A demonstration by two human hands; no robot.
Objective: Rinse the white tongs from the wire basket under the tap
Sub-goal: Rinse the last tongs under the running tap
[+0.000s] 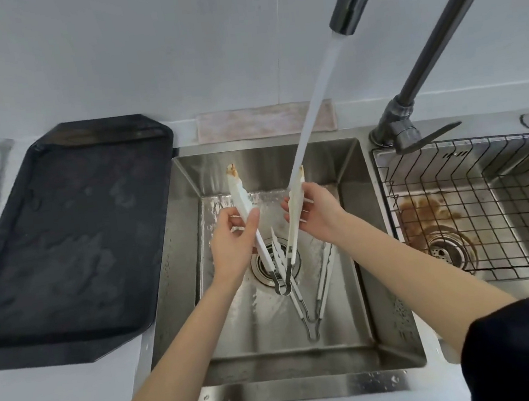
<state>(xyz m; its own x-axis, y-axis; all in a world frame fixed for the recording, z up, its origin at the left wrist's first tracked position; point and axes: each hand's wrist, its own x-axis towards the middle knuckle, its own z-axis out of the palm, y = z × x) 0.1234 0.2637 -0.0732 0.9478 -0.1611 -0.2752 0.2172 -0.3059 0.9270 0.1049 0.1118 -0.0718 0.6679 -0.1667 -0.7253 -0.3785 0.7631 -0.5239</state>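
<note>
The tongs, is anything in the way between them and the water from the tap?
Nothing visible. Both hands, left hand and right hand, hold the white tongs spread open, and the water stream already lands on the right arm's tip.

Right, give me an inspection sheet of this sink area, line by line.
Surface: steel sink, wet; pale counter around it.
Job's things: white tongs held open in a V, brown-stained tips up, water stream from the tap hitting the right arm; wire basket empty in the right basin.
Clutter: second tongs lying in the sink; black tray; cloth.
Hands: left hand and right hand each grip one arm.
Cables: nothing seen.
Surroundings: plain wall.
</note>
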